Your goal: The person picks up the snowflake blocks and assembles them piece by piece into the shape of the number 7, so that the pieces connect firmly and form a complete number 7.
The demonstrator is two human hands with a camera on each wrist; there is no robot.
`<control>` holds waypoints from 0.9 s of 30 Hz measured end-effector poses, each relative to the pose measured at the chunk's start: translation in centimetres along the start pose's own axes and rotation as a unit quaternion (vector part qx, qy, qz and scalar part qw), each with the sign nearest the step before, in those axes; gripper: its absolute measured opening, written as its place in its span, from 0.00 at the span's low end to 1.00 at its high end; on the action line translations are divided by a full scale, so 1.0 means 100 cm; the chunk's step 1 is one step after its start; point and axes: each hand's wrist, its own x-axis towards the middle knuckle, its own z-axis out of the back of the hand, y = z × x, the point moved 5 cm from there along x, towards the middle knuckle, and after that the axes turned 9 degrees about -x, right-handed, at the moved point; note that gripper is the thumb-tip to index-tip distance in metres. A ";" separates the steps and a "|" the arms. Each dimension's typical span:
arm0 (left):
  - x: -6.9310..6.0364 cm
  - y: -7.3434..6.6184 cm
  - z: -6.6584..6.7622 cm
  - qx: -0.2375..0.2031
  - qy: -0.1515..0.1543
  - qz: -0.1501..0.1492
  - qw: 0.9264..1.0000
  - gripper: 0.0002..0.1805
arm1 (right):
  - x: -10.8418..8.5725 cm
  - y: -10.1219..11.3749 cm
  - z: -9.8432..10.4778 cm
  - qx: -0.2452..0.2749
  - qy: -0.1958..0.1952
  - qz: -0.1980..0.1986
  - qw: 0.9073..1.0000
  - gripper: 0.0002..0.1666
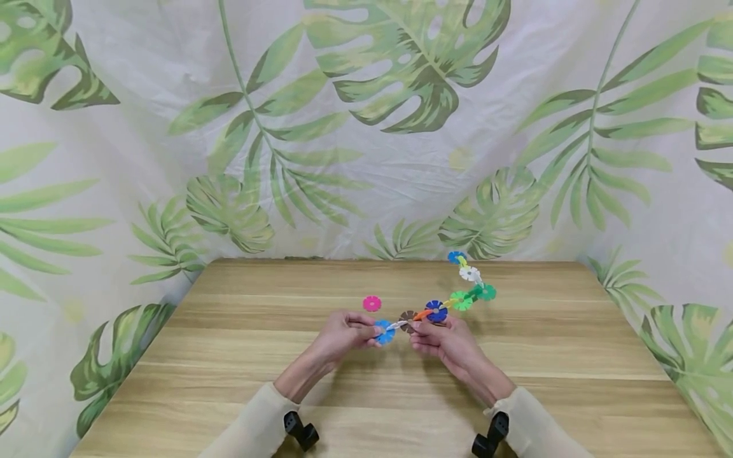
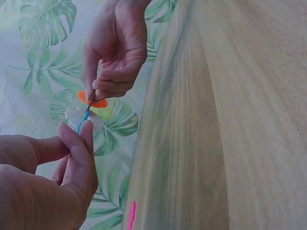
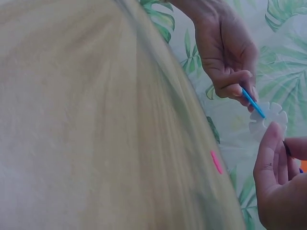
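Note:
A chain of notched plastic snowflake discs runs from between the hands toward the back right. My left hand [image 1: 343, 334] pinches the light blue disc [image 1: 385, 332] at the near end. Beside it, a white disc [image 3: 269, 120] joins the blue one to a brown disc [image 1: 408, 321]. The brown disc is pinched by my right hand [image 1: 449, 343]. Past that follow an orange disc [image 1: 422, 314], a dark blue disc [image 1: 436, 311], then yellow, green and white ones up to a blue disc [image 1: 456, 257] at the far end.
A loose pink disc [image 1: 372, 303] lies on the wooden table [image 1: 240, 356], just beyond my left hand. Behind the table hangs a leaf-patterned cloth [image 1: 401, 165], which also covers both sides.

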 end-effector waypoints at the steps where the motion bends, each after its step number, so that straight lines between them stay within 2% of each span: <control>1: 0.000 -0.001 0.000 0.001 0.003 -0.003 1.000 0.13 | -0.001 0.002 0.000 -0.002 0.004 0.004 1.000 0.14; 5: 0.001 -0.001 -0.002 0.002 0.006 -0.008 1.000 0.12 | -0.003 0.006 0.002 0.004 0.020 0.011 1.000 0.16; 10: 0.001 0.000 -0.003 -0.010 -0.004 -0.005 1.000 0.13 | -0.005 0.004 -0.003 0.029 0.029 0.008 0.999 0.12; 14: 0.001 0.001 -0.006 -0.027 -0.005 -0.006 1.000 0.15 | -0.006 0.002 -0.012 0.021 0.049 0.015 0.998 0.10; 19: 0.000 0.004 -0.014 -0.032 0.012 -0.013 0.999 0.15 | -0.007 0.000 -0.021 0.006 0.062 0.019 0.998 0.09; 23: 0.002 0.006 -0.016 -0.016 0.038 -0.012 0.999 0.15 | -0.006 -0.003 -0.023 -0.010 0.057 0.013 0.998 0.08; 27: 0.013 0.002 -0.005 0.039 0.060 -0.018 0.997 0.18 | -0.004 -0.005 -0.020 -0.025 0.050 0.014 0.998 0.06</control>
